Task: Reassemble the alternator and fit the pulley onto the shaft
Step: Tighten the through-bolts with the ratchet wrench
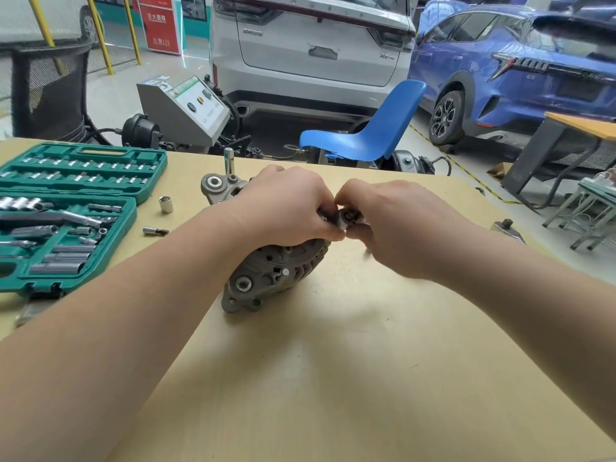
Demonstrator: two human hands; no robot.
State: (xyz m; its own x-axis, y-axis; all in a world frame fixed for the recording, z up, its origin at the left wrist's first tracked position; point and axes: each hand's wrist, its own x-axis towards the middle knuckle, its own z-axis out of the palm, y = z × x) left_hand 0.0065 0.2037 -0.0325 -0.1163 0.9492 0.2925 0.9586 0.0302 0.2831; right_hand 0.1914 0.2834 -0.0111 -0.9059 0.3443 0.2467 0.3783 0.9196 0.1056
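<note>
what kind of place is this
Most likely a car workshop or training garage: a white car and a blue car parked behind the table, an open socket set, and an alternator.

Single view only: head-worn wide-angle camera, looking forward and down along both forearms to the desk (333, 378). Close range; the alternator (266, 271) sits near frame centre, the green socket set case (66, 208) at left edge. Upper third reaches past the far desk edge to a blue chair (366, 135), a white car (313, 45) and a blue car (520, 68). Straight edges bow toward the frame borders.
</note>
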